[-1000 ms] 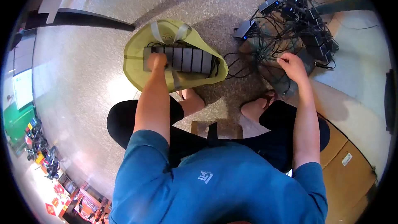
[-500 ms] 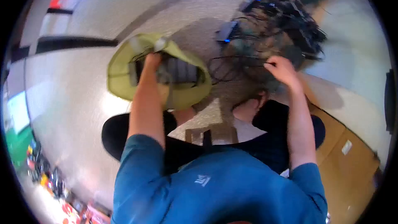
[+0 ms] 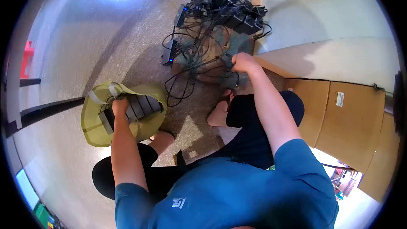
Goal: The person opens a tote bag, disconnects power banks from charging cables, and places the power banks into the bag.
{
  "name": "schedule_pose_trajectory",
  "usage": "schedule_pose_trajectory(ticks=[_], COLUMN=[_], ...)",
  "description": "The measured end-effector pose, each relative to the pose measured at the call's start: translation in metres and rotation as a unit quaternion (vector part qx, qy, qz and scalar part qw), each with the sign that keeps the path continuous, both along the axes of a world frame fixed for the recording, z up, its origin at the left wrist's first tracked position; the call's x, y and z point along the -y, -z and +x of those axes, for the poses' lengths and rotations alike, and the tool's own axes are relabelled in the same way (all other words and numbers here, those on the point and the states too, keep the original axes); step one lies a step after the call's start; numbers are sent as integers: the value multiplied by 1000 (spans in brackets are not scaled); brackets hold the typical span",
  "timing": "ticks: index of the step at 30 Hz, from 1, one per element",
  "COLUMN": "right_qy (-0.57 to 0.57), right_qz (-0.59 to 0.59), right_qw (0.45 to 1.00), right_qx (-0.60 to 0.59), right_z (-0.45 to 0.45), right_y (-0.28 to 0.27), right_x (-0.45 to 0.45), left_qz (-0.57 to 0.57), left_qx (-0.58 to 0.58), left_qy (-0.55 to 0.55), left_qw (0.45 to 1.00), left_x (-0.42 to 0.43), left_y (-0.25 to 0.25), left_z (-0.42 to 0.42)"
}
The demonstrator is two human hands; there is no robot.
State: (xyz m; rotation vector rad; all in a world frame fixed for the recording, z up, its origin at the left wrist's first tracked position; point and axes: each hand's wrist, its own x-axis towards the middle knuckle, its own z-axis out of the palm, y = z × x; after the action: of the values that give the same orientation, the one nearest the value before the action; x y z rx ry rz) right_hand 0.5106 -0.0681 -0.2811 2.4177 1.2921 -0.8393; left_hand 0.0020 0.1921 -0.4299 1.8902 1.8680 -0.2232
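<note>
A yellow-green bag (image 3: 91, 121) with pale handles stands open on the floor at the left, holding a row of dark grey boxes (image 3: 135, 105). My left hand (image 3: 120, 106) reaches into it, fingers curled down at the boxes near some black cable; what they grip is hidden. Over the tangled black cables (image 3: 199, 57) is my right hand (image 3: 244, 62), closed in a pinch, with a dark cable end close to its fingertips. Black adapters (image 3: 246, 21) lie heaped beyond it. Two black devices with blue lights, one upper (image 3: 181, 15) and one lower (image 3: 170, 52), sit left of the cables.
Flattened cardboard (image 3: 352, 110) leans at the right beside a pale raised surface (image 3: 318, 17). My feet and bent knees are between bag and cables. A dark bar (image 3: 53, 112) runs toward the bag from the left, and a red object (image 3: 28, 59) stands beyond it.
The view has turned, so bag and cable heap appear farther left, the bag also lower. My left hand stays in the bag, and my right hand is still closed by the cables.
</note>
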Motion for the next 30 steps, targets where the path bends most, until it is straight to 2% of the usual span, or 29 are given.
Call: schedule_pose_trajectory(ticks=[1,2,4,6,8,9,11,14,18,20,23,26,27,30], right_qy=[19,4,67,145,177,162,132,99,144,142,104,242,251,203], right_qz=[25,57,86,165,302,311,326,226,223,207,216,248,214,205], right_qw=[999,998,993,970,917,913,904,946,949,956,962,938,944,957], right_qx=[3,9,54,106,189,208,245,209,169,149,131,-6,-22,30], right_z=[8,23,50,77,121,135,156,183,181,180,206,197,197,200], right_y=[-3,-3,-8,-19,-29,-32,-33,-18,2,-2,31,2,-5,7], right_x=[0,0,-5,-10,-13,-12,-12,-12,-14,-10,-14,-12,-13,-10], left_qz=[-38,-20,20,53,46,105,102,107,89,93,114,120,121,120], left_qx=[-26,-32,-46,0,15,55,94,126,170,170,177,171,167,187], left_qy=[12,80,211,173,100,101,92,114,173,192,245,277,288,272], left_qw=[999,996,976,984,994,988,986,980,966,962,947,938,935,936], left_x=[-12,-17,-23,-9,29,46,76,118,163,180,195,202,203,208], left_y=[17,22,21,-18,-105,-117,-155,-191,-220,-213,-206,-202,-200,-196], left_z=[-9,-13,-12,4,43,49,69,88,111,113,116,120,120,118])
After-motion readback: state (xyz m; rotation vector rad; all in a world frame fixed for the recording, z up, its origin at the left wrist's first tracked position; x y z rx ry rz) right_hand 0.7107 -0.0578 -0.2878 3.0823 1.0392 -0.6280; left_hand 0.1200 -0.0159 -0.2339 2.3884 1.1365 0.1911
